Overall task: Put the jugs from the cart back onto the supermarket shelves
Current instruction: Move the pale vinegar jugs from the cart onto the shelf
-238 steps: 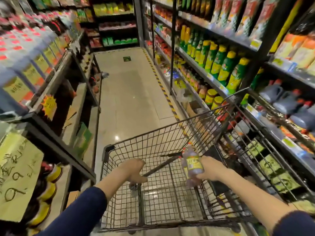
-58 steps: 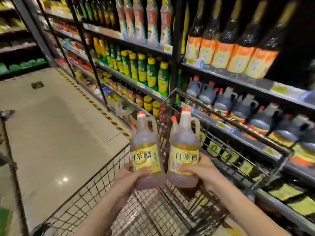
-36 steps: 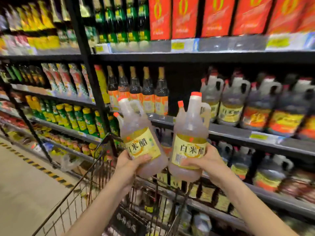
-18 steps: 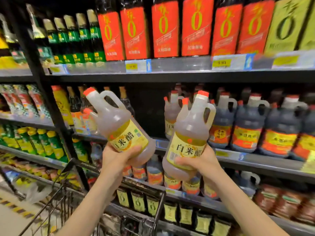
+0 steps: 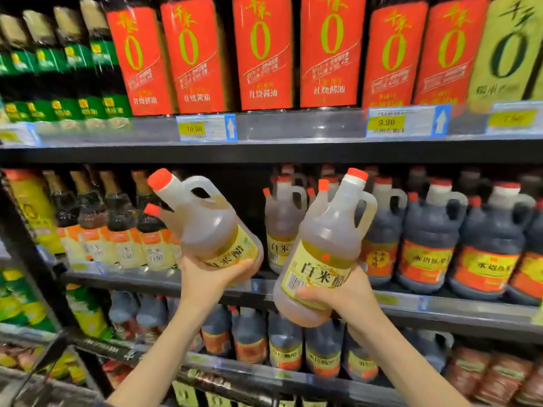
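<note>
I hold two pale vinegar jugs with red caps and yellow labels in front of the middle shelf point(image 5: 440, 304). My left hand point(image 5: 208, 277) grips the base of the left jug point(image 5: 202, 218), which leans to the left. My right hand point(image 5: 343, 295) grips the base of the right jug point(image 5: 329, 248), nearly upright. Behind them on the shelf stands a matching pale jug point(image 5: 279, 221), beside a dark gap in the row. The cart shows only as a bar point(image 5: 38, 365) at the lower left.
Dark jugs point(image 5: 426, 239) with orange labels fill the middle shelf to the right. Tall dark bottles point(image 5: 123, 230) stand to the left. Red-labelled bottles point(image 5: 258, 54) line the shelf above, more dark jugs point(image 5: 285, 345) the one below. A black upright post point(image 5: 38, 265) stands at left.
Both jugs have moved up and closer to the middle shelf. The left jug tilts further left. The view has drawn nearer to the shelves, and the cart has dropped almost out of sight.
</note>
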Tool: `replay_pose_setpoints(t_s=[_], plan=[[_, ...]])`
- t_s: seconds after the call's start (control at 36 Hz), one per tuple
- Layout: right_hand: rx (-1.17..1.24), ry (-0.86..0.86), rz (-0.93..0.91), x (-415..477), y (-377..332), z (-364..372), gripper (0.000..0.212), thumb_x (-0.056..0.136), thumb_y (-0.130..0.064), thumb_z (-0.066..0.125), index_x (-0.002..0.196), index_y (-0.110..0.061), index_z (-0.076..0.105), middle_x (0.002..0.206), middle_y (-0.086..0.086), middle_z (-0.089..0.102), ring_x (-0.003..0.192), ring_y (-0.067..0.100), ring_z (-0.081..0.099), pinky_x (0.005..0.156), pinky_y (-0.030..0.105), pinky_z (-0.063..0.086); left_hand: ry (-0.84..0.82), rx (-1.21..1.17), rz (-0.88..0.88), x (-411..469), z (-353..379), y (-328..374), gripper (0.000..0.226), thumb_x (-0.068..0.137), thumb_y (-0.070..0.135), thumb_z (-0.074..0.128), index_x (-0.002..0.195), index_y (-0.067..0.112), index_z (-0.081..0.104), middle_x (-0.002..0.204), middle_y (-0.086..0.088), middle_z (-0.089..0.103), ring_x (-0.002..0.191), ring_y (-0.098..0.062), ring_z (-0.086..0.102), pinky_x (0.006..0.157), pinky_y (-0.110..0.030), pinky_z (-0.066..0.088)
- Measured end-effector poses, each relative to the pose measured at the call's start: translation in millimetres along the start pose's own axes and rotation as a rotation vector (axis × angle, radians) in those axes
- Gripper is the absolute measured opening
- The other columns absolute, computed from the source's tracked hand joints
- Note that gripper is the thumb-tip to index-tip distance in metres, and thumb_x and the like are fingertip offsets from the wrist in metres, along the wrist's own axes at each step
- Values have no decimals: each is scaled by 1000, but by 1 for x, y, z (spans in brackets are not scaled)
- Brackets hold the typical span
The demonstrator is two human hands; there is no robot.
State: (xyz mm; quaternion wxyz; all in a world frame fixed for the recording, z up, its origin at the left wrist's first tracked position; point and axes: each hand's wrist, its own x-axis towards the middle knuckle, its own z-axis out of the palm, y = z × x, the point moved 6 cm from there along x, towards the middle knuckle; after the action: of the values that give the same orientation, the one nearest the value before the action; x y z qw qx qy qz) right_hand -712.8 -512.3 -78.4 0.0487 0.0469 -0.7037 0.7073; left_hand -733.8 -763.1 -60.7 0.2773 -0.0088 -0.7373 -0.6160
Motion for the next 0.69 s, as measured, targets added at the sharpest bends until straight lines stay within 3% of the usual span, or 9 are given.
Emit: replay_pose_setpoints(t_s=[0.06, 0.08, 0.17, 0.19, 0.33, 0.44, 0.5, 0.58, 0.69], plan=[[-2, 1, 4, 8, 2, 2, 69, 46, -3, 92, 108, -11, 62, 96, 0, 75, 89, 13, 71, 67, 26, 58, -25, 27, 37, 14, 7, -9, 79, 48, 13, 93, 118, 5, 56, 109, -1, 68, 94, 5, 64, 78, -11, 52], [0, 5, 5, 11, 3, 3, 74, 43, -5, 94, 109, -11, 61, 96, 1, 75, 89, 13, 71, 67, 26, 58, -37, 40, 37, 21, 9, -14, 81, 48, 16, 94, 119, 7, 56, 110, 0, 67, 95, 6, 64, 81, -13, 53], [2, 38, 2, 20, 5, 6, 93, 28, -24, 92, 113, -11, 59, 99, 1, 74, 89, 12, 71, 69, 28, 58, -65, 76, 26, 40, 14, -27, 107, 40, 45, 95, 130, 12, 47, 125, -3, 60, 114, -13, 59, 97, -36, 50], [0, 49, 3, 22, 7, 7, 95, 25, -28, 90, 113, -11, 59, 99, 2, 74, 90, 12, 71, 71, 30, 59, -75, 88, 31, 45, 16, -31, 107, 40, 45, 95, 130, 12, 46, 127, -4, 58, 116, -15, 58, 99, -38, 49], [-12, 75, 8, 33, 12, 11, 98, 25, -28, 90, 116, -10, 56, 102, 5, 72, 94, 17, 70, 81, 43, 58, -116, 183, 53, 67, 28, -48, 100, 43, 31, 97, 125, 9, 45, 125, 2, 56, 115, -10, 55, 96, -32, 47], [-10, 91, 29, 38, 17, 16, 88, 28, -21, 92, 110, -11, 59, 95, 3, 74, 89, 14, 71, 73, 33, 59, -154, 211, 25, 77, 39, -60, 101, 48, 16, 95, 131, 12, 37, 121, 5, 48, 113, -9, 46, 92, -27, 40], [3, 81, 35, 40, 18, 18, 77, 34, -13, 90, 105, -12, 61, 92, 0, 75, 86, 12, 71, 67, 27, 58, -180, 253, -18, 84, 42, -72, 101, 44, 25, 96, 127, 11, 41, 116, 1, 55, 108, -13, 53, 87, -29, 45], [7, 85, 45, 42, 19, 18, 80, 32, -16, 91, 106, -11, 62, 93, 1, 75, 87, 14, 71, 69, 29, 58, -224, 312, -77, 93, 46, -87, 106, 31, 48, 92, 121, 12, 50, 106, 1, 65, 100, -16, 62, 82, -33, 53], [5, 84, 56, 44, 20, 16, 81, 28, -18, 90, 104, -11, 62, 90, -1, 75, 83, 13, 72, 63, 23, 56, -205, 269, -130, 99, 55, -92, 96, 45, 13, 96, 125, 4, 43, 106, -7, 61, 95, -20, 56, 80, -32, 47]])
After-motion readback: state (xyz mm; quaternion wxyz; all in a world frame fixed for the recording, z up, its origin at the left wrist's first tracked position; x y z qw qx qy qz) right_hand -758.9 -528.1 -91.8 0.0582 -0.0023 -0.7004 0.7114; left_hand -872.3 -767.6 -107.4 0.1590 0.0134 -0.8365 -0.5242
